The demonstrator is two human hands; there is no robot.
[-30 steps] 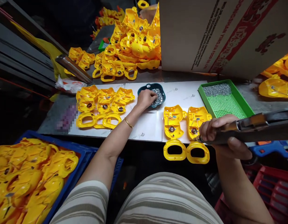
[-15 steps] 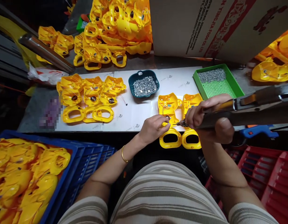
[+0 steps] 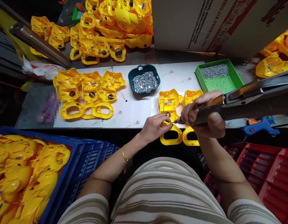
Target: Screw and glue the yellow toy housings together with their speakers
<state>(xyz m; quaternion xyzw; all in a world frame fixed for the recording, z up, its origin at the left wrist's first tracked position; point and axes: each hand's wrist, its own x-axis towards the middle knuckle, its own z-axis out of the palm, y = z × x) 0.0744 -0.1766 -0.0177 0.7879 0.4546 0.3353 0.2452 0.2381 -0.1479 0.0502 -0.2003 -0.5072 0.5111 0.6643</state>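
Note:
My right hand (image 3: 205, 113) grips a dark electric screwdriver (image 3: 244, 107) that points left. The thin bit ends at the fingertips of my left hand (image 3: 155, 127), pinched together; what they hold there, perhaps a screw, is too small to make out. Both hands are over a yellow plastic shell half (image 3: 168, 97), which shows a round metal part, a small green board and a looped handle toward me. A second yellow shell half (image 3: 191, 95) lies to its right, partly hidden by my right hand.
A dark green bowl of small metal parts (image 3: 132, 84) and a green tray of screws (image 3: 230, 88) stand behind. More yellow shells (image 3: 90, 81) lie at left. A blue crate (image 3: 71, 155), red crates (image 3: 258, 168), a cardboard box (image 3: 181, 25) and a blue glue gun (image 3: 260, 126) surround the workspace.
My right hand and the screwdriver have shifted slightly left. My left fingertips have moved slightly right, to the bit's tip. The whole view has shifted a little.

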